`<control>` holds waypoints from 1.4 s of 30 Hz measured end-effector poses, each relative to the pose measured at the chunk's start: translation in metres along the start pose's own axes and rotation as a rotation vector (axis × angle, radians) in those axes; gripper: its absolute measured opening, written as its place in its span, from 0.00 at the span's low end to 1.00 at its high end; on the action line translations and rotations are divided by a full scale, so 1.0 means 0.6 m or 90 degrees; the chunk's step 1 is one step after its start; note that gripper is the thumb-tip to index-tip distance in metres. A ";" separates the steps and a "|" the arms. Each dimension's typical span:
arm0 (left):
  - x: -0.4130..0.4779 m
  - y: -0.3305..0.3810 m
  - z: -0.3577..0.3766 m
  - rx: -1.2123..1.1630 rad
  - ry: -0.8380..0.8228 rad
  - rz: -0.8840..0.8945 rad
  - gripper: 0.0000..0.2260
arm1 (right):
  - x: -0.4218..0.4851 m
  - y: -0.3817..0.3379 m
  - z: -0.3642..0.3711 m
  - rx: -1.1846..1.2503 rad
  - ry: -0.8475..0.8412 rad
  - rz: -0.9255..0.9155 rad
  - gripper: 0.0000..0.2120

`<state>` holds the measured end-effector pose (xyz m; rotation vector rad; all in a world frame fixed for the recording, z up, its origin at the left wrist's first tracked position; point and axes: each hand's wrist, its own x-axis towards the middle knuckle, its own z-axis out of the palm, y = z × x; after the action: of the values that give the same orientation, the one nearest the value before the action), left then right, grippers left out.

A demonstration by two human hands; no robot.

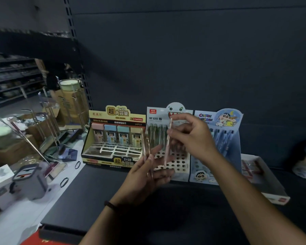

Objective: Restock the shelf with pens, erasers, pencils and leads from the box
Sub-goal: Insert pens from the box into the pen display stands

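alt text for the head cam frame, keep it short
A person's right hand pinches a pink pencil nearly upright over a holed display stand on a dark shelf, while the left hand holds a few more pencils. A box of lead cases and a cartoon pen display flank the stand.

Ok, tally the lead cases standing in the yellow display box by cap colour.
Pink-capped lead case: 1
Blue-capped lead case: 1
Teal-capped lead case: 1
Yellow-capped lead case: 1
Total: 4
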<state>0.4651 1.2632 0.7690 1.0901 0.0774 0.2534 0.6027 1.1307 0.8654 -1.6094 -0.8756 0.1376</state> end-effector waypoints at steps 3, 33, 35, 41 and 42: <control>0.006 -0.005 -0.008 -0.074 0.023 0.016 0.18 | 0.003 0.006 -0.011 0.045 0.048 -0.003 0.13; 0.012 -0.014 -0.012 0.036 0.057 0.086 0.11 | 0.018 0.029 -0.021 -0.489 0.129 -0.026 0.06; 0.015 -0.015 -0.012 0.048 0.048 0.096 0.10 | 0.006 0.010 -0.011 -0.359 0.121 -0.043 0.07; 0.014 -0.019 -0.010 0.131 0.052 0.109 0.11 | -0.005 -0.007 0.036 -0.204 0.003 -0.002 0.09; 0.012 -0.018 -0.010 0.141 0.056 0.120 0.11 | -0.004 -0.004 0.037 -0.180 0.004 0.012 0.08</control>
<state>0.4727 1.2651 0.7570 1.3087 0.0831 0.4700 0.5878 1.1470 0.8609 -1.8804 -0.9056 0.0222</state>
